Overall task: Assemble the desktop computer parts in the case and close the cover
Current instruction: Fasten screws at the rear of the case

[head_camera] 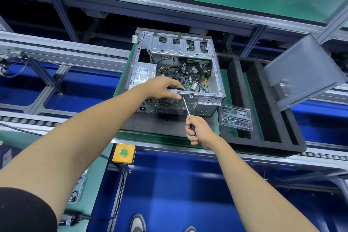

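On the table, open case (175, 73), parts and cables fitted inside; left hand (165, 88) grips its rear rim, right hand (197, 131) clenches screwdriver (186, 107) at a rear screw; cover (303, 71), apart at right, remains unfitted.

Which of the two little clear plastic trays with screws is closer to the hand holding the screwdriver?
The nearer clear tray, the lower one in the picture, lies closer to the right hand gripping the screwdriver. The other tray sits just behind it, farther away.

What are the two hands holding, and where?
The right hand grips a screwdriver by its handle. The left hand holds the computer case at its near top edge, beside the screwdriver's tip.
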`<state>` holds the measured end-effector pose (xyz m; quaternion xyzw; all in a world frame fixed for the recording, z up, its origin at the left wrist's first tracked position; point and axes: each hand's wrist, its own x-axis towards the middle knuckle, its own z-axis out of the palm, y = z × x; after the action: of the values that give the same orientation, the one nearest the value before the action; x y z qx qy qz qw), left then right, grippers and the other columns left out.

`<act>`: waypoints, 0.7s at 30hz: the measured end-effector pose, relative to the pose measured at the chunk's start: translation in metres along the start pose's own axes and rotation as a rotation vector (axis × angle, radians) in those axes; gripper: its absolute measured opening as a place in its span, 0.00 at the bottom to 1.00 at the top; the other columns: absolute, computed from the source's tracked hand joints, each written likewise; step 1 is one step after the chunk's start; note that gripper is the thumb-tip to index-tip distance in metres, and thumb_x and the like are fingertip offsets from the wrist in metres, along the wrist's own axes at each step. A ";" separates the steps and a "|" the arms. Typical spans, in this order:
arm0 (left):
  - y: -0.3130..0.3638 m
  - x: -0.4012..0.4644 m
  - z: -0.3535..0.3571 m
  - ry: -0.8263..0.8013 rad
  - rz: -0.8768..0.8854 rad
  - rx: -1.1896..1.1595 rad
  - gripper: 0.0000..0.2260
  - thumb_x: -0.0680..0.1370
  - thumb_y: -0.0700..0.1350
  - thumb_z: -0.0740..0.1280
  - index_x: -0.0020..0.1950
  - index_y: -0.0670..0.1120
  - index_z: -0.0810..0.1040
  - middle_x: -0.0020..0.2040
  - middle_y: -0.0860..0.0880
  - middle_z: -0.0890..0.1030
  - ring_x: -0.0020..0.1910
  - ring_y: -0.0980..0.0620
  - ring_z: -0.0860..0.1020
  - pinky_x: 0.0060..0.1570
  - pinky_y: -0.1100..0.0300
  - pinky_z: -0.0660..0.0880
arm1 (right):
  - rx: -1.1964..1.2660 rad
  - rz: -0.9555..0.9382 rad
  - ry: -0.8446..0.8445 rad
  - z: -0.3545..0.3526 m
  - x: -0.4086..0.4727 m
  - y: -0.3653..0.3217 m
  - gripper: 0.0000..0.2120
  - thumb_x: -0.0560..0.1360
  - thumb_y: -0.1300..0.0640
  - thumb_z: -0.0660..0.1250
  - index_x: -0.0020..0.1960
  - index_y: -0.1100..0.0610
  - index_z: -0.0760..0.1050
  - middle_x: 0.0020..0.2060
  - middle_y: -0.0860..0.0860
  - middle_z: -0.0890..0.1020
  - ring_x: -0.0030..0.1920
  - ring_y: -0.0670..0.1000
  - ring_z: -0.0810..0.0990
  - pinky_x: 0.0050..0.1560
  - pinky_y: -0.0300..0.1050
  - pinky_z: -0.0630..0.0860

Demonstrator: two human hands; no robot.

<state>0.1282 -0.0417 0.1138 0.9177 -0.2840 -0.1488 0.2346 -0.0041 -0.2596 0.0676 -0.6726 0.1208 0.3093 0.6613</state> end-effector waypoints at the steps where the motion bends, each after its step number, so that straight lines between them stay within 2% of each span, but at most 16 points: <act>1: 0.000 0.000 0.000 0.003 0.002 0.002 0.24 0.74 0.70 0.68 0.67 0.65 0.75 0.73 0.58 0.74 0.70 0.53 0.74 0.60 0.53 0.73 | -0.002 -0.001 -0.001 0.000 0.000 0.000 0.08 0.70 0.55 0.58 0.32 0.51 0.66 0.26 0.52 0.64 0.23 0.50 0.57 0.25 0.37 0.58; 3: 0.000 0.000 0.000 0.007 0.005 0.006 0.23 0.74 0.69 0.68 0.67 0.65 0.76 0.72 0.58 0.75 0.69 0.53 0.74 0.58 0.55 0.72 | -0.009 0.001 -0.002 0.002 -0.001 -0.001 0.08 0.70 0.55 0.58 0.32 0.51 0.66 0.26 0.52 0.64 0.23 0.50 0.57 0.25 0.37 0.58; 10: -0.001 0.000 0.001 0.022 0.011 0.005 0.22 0.74 0.70 0.67 0.66 0.66 0.76 0.71 0.58 0.76 0.68 0.53 0.75 0.57 0.55 0.73 | -0.006 0.001 -0.001 0.006 -0.002 -0.001 0.09 0.73 0.57 0.56 0.34 0.52 0.65 0.26 0.52 0.64 0.23 0.50 0.57 0.26 0.38 0.58; 14: -0.002 0.001 0.002 0.025 0.018 0.017 0.22 0.74 0.71 0.66 0.66 0.66 0.76 0.71 0.59 0.76 0.68 0.54 0.75 0.59 0.53 0.74 | -0.003 0.008 0.005 0.006 -0.003 -0.001 0.08 0.74 0.57 0.56 0.35 0.53 0.64 0.27 0.52 0.64 0.24 0.50 0.57 0.26 0.38 0.58; 21: -0.003 0.002 0.004 0.042 0.021 0.025 0.23 0.74 0.72 0.66 0.65 0.66 0.76 0.68 0.60 0.78 0.66 0.55 0.76 0.56 0.55 0.74 | 0.001 0.009 0.006 0.009 -0.005 -0.003 0.09 0.75 0.58 0.55 0.36 0.54 0.63 0.26 0.52 0.64 0.23 0.50 0.57 0.25 0.38 0.59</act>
<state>0.1295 -0.0416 0.1089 0.9204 -0.2906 -0.1235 0.2304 -0.0085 -0.2516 0.0734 -0.6725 0.1257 0.3102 0.6601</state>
